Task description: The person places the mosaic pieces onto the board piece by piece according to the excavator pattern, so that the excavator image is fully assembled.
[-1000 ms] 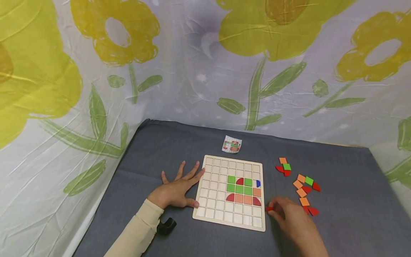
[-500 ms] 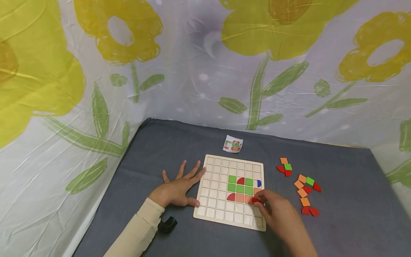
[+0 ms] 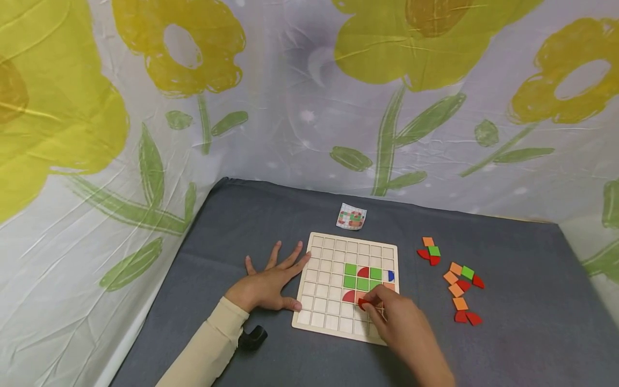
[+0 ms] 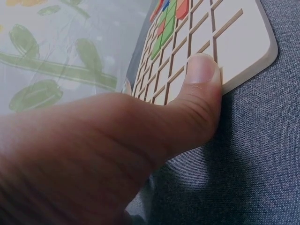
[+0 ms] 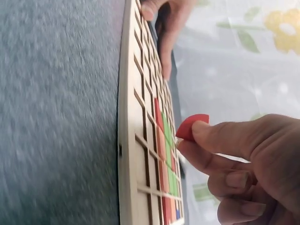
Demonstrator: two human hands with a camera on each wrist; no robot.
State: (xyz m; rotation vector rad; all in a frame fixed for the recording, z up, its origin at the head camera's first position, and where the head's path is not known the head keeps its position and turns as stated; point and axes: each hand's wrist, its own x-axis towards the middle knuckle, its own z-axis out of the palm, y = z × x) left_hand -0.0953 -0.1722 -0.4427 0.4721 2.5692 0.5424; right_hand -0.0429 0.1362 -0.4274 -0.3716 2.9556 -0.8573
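Observation:
My left hand [image 3: 266, 287] lies with spread fingers at the left edge of a wooden grid board [image 3: 319, 305]; in the left wrist view its thumb [image 4: 202, 77] rests on the board's rim. Between thumb and fingertips my right hand [image 3: 398, 320] pinches a red quarter-circle tile [image 5: 193, 125], held above the board's lower middle cells. Green square tiles [image 3: 350, 281], red quarter-circle tiles [image 3: 348, 296], orange squares and one white tile with a blue half-round [image 3: 390, 276] sit in the grid. The right hand covers part of the lower right cells.
Loose orange [image 3: 460, 304], green [image 3: 467, 273] and red tiles [image 3: 474, 319] lie on the dark cloth right of the board. A small printed pattern card [image 3: 351, 217] lies behind it. Flowered fabric [image 3: 290, 107] hangs around the table. A black object [image 3: 253, 338] is by the left wrist.
My right hand has moved left from beside the board's right edge to over its lower middle, carrying the red quarter-circle tile. The left hand has stayed in place.

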